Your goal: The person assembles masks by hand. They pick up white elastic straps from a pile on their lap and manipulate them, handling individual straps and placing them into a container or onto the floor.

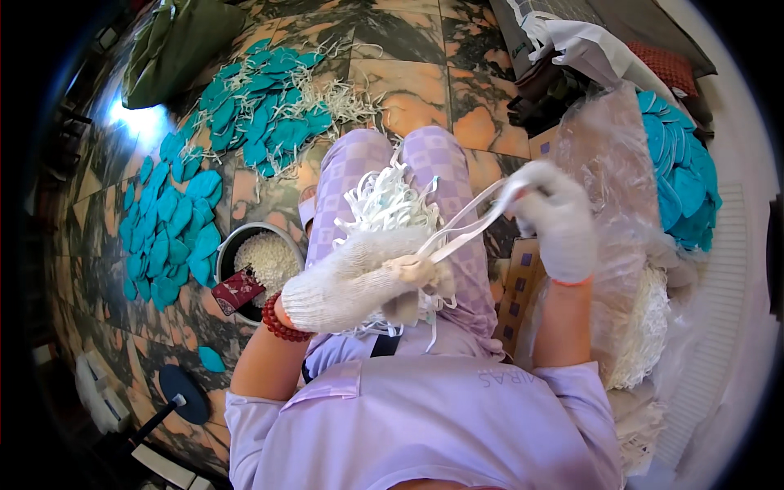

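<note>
Both hands wear white knitted gloves. My left hand [367, 273], with red beads at the wrist, is closed over my lap, and flat white straps [469, 233] come out of its finger end. At the right, my right hand [555, 220] is raised with its fingers closed on the other end of those straps, which stretch between the two hands. A tangled heap of white straps [392, 200] lies on my thighs, partly hidden behind the left glove.
Teal flat pieces [167, 237] lie spread on the marble floor at left, with another teal pile [273, 102] mixed with loose straps beyond. A pot [224, 261] of small white bits stands by my left leg. Clear plastic wrapping [608, 188] and more teal pieces [674, 175] are at right.
</note>
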The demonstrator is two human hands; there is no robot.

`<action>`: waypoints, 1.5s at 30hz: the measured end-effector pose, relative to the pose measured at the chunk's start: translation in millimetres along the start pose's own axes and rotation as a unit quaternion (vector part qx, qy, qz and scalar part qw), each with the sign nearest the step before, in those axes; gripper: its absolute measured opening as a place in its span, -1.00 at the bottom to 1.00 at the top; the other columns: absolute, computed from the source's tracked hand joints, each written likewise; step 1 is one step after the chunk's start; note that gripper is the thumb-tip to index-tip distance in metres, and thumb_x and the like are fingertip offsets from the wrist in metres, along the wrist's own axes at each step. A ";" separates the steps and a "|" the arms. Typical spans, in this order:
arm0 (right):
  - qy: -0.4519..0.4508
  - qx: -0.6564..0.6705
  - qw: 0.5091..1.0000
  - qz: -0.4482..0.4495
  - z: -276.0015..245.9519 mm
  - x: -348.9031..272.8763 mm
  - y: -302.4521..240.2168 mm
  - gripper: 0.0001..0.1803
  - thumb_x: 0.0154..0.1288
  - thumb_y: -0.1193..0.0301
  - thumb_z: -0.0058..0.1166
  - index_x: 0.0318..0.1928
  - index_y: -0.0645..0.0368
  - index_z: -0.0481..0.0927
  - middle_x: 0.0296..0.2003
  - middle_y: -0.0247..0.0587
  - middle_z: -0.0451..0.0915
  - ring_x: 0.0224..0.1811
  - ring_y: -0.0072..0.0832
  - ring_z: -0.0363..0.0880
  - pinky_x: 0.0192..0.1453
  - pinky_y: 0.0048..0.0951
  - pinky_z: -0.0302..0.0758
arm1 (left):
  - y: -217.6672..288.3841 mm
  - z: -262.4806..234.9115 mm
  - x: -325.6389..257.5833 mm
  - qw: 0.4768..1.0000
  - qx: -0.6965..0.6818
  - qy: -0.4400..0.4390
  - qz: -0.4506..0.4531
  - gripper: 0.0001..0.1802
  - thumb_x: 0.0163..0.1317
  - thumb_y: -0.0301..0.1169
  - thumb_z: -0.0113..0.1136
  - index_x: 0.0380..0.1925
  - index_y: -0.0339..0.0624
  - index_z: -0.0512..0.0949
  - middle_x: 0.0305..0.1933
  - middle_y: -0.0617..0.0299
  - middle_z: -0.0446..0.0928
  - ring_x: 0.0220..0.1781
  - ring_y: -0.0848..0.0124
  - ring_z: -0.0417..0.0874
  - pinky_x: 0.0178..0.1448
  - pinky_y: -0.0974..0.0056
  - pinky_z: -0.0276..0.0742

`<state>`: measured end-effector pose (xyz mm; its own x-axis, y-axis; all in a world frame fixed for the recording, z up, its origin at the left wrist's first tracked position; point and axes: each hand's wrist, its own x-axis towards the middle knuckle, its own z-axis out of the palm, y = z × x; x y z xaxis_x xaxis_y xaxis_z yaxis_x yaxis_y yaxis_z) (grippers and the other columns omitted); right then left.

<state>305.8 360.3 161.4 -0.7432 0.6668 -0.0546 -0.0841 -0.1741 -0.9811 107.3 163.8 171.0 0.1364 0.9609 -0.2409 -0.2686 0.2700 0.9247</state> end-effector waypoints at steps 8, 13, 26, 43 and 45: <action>-0.027 -0.213 0.973 0.079 45.2 -21.0 5.1 -0.36 0.04 0.55 0.32 0.22 0.08 0.54 -0.17 -0.26 0.61 -0.28 -0.45 0.62 -0.08 -0.35 0.56 | -24.6 2.2 5.0 0.994 -0.034 0.029 -0.098 -0.75 0.52 -0.30 -0.01 -0.19 -0.22 0.58 -0.46 0.38 0.52 -0.55 0.64 0.46 -0.48 0.50 0.38; -0.253 -0.351 0.901 0.022 55.0 -20.6 12.3 -0.59 0.13 0.44 0.35 0.03 0.19 0.64 -0.42 -0.26 0.61 -0.34 -0.37 0.53 -0.08 -0.35 0.51 | -14.6 6.4 2.2 0.992 0.043 0.029 -0.112 -0.74 0.52 -0.29 0.00 -0.21 -0.22 0.58 -0.50 0.37 0.50 -0.54 0.62 0.47 -0.47 0.48 0.40; 0.034 0.463 0.881 0.095 26.9 -22.5 18.6 -0.63 0.56 0.19 -0.16 -0.47 0.00 0.33 -0.68 -0.54 0.16 -0.71 -0.65 0.07 -0.63 -0.46 0.16 | -47.9 24.3 -6.6 0.989 0.137 -0.052 -0.034 -0.67 0.52 -0.28 -0.10 -0.32 -0.23 0.55 -0.51 0.13 0.48 -0.42 0.26 0.52 -0.19 0.20 0.48; 0.214 0.225 0.939 -0.150 -143.3 6.5 13.1 -0.78 0.46 0.22 -0.09 -0.12 0.06 0.51 -0.52 -0.43 0.37 -0.72 -0.67 0.05 -0.68 -0.51 0.07 | -75.8 -15.8 -51.1 0.977 -0.129 0.062 -0.156 -0.73 0.48 -0.26 -0.04 -0.24 -0.23 0.52 -0.38 0.37 0.46 -0.56 0.64 0.33 -0.51 0.48 0.23; 0.291 0.012 0.949 -0.121 -69.8 17.2 25.1 -0.70 0.41 0.27 0.01 0.04 0.11 0.54 -0.42 -0.46 0.45 -0.66 -0.70 0.18 -0.64 -0.56 0.17 | -81.1 -10.8 -43.2 0.980 -0.141 0.088 -0.112 -0.72 0.48 -0.23 -0.02 -0.20 -0.24 0.51 -0.27 0.32 0.49 -0.47 0.61 0.41 -0.46 0.46 0.29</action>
<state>337.2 418.0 122.8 -0.2092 0.9752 0.0717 -0.2259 0.0231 -0.9739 112.8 101.1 103.2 0.0621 0.8646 -0.4986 -0.5069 0.4576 0.7305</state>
